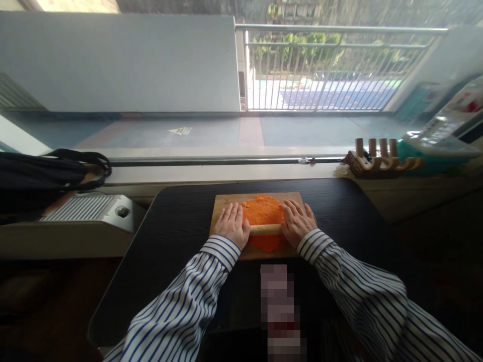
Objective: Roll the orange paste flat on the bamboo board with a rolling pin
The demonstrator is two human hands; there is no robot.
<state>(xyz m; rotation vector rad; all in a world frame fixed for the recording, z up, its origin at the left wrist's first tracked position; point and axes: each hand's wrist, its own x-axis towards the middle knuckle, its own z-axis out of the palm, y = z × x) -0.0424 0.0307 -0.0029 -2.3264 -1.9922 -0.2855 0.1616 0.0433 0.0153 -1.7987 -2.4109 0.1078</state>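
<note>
A light wooden rolling pin (266, 230) lies crosswise over a flattened sheet of orange dough or clay (262, 208). The sheet has a ragged far edge and rests on a wooden board (222, 201). My left hand (232, 224) covers the pin's left end, palm on it, fingers reaching forward over the board. On the right end, my right hand (297, 220) is laid over the pin, its fingers bent a little and partly over the sheet's right edge. Both ends of the pin are hidden under my hands.
The board sits on a black table (181, 221) by a window. A wooden rack with upright pegs (377, 158) and a teal container (445, 151) stand on the sill at right. At left are a black bag (41, 171) and a white slatted unit (90, 208).
</note>
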